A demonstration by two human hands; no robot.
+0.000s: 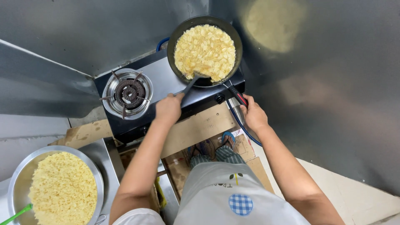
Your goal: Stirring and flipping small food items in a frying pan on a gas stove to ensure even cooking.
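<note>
— Where's our pan [205,51]?
— On the stove's [166,89] right burner. Our right hand [253,113] is clenched round its handle [237,95]; our left hand [168,109] grasps the spatula [191,84], stirring the flakes [205,48].

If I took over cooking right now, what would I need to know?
Left hand: grips a dark spatula, its blade in the yellow flakes.
Right hand: holds the red-and-black handle of the frying pan.
The pan sits on the right burner; the left burner is bare.
Done: the pan is full of flakes.
Left: a metal bowl lower left holds more flakes.
</note>
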